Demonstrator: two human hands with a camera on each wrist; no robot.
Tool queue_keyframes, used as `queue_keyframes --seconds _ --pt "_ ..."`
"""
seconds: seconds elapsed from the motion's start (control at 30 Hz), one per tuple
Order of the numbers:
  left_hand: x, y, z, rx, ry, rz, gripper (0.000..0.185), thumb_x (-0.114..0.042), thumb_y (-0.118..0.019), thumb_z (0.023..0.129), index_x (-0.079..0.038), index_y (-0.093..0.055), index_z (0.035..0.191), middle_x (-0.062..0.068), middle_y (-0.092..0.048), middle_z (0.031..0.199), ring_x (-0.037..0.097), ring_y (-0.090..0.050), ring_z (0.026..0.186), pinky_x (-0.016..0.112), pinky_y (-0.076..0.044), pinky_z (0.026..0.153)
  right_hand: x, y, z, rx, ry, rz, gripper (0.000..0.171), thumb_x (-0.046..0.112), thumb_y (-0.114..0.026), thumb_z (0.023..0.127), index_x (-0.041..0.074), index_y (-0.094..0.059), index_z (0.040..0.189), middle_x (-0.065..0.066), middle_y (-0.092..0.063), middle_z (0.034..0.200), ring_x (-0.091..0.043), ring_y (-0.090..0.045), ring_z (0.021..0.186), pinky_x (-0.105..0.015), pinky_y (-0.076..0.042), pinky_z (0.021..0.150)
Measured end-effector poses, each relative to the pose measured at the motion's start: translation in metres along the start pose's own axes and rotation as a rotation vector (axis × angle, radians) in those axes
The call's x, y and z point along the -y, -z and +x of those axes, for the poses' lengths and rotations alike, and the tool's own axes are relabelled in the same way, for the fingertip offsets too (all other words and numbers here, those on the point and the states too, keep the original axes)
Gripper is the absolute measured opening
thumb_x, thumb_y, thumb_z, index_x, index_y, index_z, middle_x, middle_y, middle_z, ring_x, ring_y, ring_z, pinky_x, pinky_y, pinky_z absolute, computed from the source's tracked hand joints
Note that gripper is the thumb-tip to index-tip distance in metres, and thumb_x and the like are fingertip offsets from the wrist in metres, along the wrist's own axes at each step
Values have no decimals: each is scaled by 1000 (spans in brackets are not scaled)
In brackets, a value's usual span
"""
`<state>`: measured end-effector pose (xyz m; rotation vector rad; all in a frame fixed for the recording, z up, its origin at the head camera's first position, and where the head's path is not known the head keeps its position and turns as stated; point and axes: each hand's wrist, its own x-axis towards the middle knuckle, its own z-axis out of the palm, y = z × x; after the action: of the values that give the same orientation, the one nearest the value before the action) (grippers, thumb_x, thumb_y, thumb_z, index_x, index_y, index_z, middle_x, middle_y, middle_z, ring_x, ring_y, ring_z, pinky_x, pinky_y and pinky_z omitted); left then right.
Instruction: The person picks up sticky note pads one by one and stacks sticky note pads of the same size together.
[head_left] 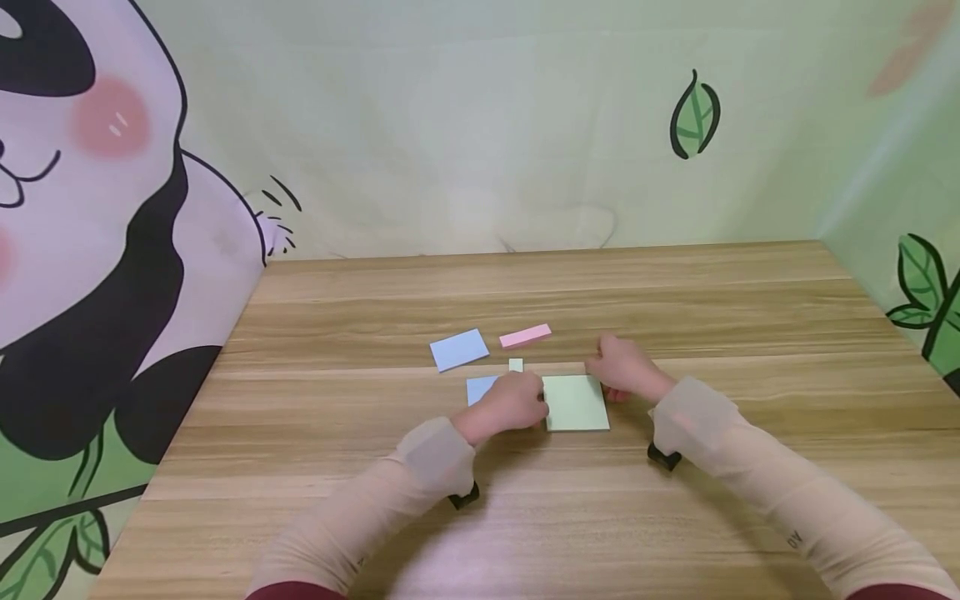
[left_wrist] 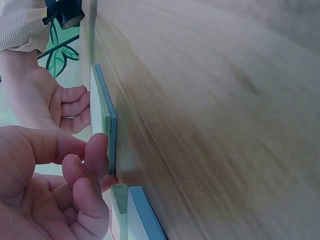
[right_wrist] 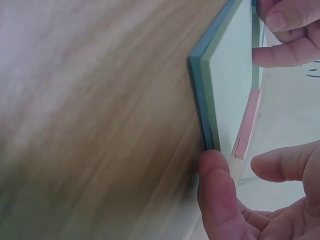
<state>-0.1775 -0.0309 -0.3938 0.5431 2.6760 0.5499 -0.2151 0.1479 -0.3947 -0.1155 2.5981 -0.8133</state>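
Observation:
A square green sticky-note pad [head_left: 576, 402] lies flat on the wooden table [head_left: 675, 517]. My left hand [head_left: 517, 402] has its curled fingertips [left_wrist: 97, 150] against the pad's [left_wrist: 103, 117] left edge. My right hand [head_left: 617, 377] is at the opposite side. Its thumb [right_wrist: 215, 175] touches the pad's [right_wrist: 230, 75] corner and its curled fingers [left_wrist: 75, 107] sit at the right edge. A blue pad [head_left: 478, 388] lies partly under my left hand. A small green slip [head_left: 516, 365] sits just beyond it.
A second blue pad [head_left: 459, 349] and a pink strip [head_left: 525, 335] lie farther back on the table. The pink strip [right_wrist: 247, 125] shows behind the green pad in the right wrist view. Walls with panda and leaf pictures enclose the table on three sides.

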Motion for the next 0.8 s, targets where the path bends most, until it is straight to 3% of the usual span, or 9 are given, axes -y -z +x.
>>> queue_keyframes --seconds 0.17,0.33,0.43,0.57,0.67,0.8 --pt "-1 1 -1 -3 -4 12 19 -12 -52 79 -11 -55 61 -6 -53 49 9 -42 44 21 -34 44 -1 0 0 15 3 29 44 19 -42 88 -6 -31 122 -8 -53 62 -15 -54 47 -27 -47 45" --pt "-8 -1 -5 -74 10 107 12 -14 -55 79 -9 -53 68 -4 -46 53 10 -41 45 22 -33 40 -2 3 -1 -11 53 -45 36 18 -45 87 -6 -42 114 -7 -53 63 -12 -50 44 -23 -43 41" --pt "-17 -3 -8 -167 -58 242 12 -17 -57 77 -11 -51 69 -3 -42 54 11 -40 46 25 -32 36 -1 5 0 -88 129 -132 27 15 -49 84 -4 -54 102 -7 -56 67 -10 -46 46 -21 -38 42" --pt "-29 -8 -11 -283 -209 413 13 -20 -60 75 -14 -52 67 -4 -46 53 10 -42 46 27 -31 34 2 4 4 -170 240 -214 19 12 -51 82 0 -63 91 -9 -61 77 -13 -48 57 -22 -38 50" --pt "-37 -15 -11 -291 -274 479 10 -21 -61 75 -15 -55 70 -3 -51 56 11 -46 47 28 -31 35 4 2 9 -167 298 -239 17 10 -52 82 1 -64 89 -8 -61 78 -15 -49 63 -24 -39 56" --pt "-46 -24 -9 -271 -297 568 9 -23 -58 79 -16 -58 73 -4 -55 58 11 -49 48 28 -34 36 4 0 12 -136 353 -231 14 8 -53 81 1 -65 85 -6 -60 74 -15 -49 64 -24 -39 58"
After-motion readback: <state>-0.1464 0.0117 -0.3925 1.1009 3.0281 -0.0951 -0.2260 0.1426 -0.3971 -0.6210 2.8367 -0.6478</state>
